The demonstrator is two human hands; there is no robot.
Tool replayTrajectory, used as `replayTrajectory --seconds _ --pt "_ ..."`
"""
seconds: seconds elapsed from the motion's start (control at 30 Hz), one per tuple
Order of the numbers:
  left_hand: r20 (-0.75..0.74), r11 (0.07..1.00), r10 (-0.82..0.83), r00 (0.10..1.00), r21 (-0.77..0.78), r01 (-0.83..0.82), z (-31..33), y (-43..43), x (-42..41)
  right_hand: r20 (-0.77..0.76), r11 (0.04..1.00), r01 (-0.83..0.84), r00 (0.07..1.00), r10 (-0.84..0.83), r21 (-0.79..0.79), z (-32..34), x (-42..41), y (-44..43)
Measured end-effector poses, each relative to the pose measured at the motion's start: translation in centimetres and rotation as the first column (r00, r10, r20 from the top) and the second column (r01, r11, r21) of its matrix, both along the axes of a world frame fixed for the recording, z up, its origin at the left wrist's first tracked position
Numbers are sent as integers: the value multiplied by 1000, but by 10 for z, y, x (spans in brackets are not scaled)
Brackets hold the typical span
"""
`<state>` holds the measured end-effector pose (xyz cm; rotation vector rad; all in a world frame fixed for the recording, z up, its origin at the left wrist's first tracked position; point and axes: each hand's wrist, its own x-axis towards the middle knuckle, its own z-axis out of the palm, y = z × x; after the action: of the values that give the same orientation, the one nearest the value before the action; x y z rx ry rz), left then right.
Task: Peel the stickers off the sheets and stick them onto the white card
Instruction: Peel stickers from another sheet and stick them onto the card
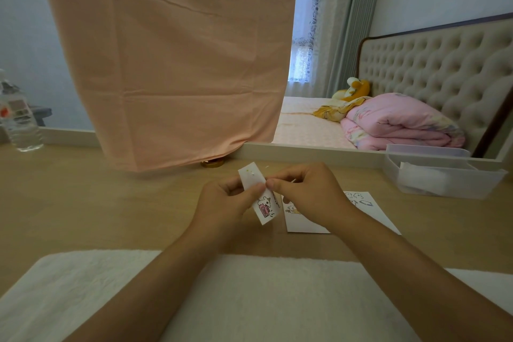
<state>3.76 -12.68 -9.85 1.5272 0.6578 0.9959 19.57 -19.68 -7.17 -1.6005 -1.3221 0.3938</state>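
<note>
Pinches the narrow sticker sheet (263, 209) between the thumb and curled fingers (256, 189) of the left hand (222, 203), keeping it lifted off the table (111, 203) and tilted, top end leaning away to the left. Nips the sheet's right edge, about halfway up, with thumb and forefinger of the right hand (308, 194), the remaining fingers folded in behind; cannot tell whether a sticker has lifted there. Carries a cartoon animal with a pink radio on the lower half of the sheet.

Just to the right, flat on the table and partly under the right wrist, lies the white card (370, 212), already bearing several small cartoon stickers.

Nearer the body, spans the table edge with a white towel (249, 300). Farther out: a clear plastic box (444, 178) at the right, a water bottle (19, 125) at the far left, a hanging pink cloth (172, 64) at the back. Beyond, a bed with a folded pink quilt (402, 125).
</note>
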Motion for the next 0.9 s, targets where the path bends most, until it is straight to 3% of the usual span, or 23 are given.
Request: replayTrajectory --seconds 0.13,0.27,0.37,0.6,0.9 --pt "38 998 -8 999 -56 10 0 -1 1 39 999 33 999 -33 9 -3 -2 0" --pt "41 993 1 999 -116 4 -1 -1 4 311 990 109 941 -132 88 -6 -7 -2" --pt "54 989 4 999 -149 4 -2 -1 4 377 988 92 917 -133 127 -6 -12 -2" --pt "-15 996 87 996 -24 -87 -5 0 7 201 992 83 974 -101 96 -9 -11 0" --pt "-77 989 73 994 137 -62 -8 4 3 -59 1000 12 998 -10 28 -4 -12 0"
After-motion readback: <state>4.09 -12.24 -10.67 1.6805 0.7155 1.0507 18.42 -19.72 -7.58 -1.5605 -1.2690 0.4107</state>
